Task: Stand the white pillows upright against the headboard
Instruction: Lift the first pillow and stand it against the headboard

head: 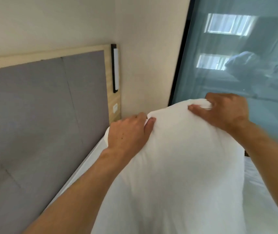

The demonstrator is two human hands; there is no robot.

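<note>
A large white pillow [177, 166] fills the middle and lower part of the head view, held up on end above the bed. My left hand [128, 132] pinches its top edge on the left. My right hand [224, 110] grips the bunched top corner on the right. The grey padded headboard [41, 107] with a light wooden frame stands to the left, a short gap away from the pillow. The pillow's lower end is out of sight.
White bed sheet [261, 183] shows at the right and in a strip along the headboard. A slim wall lamp [115, 68] is fixed on the headboard's wooden edge. A cream wall and a glass panel [244, 65] with reflections stand behind.
</note>
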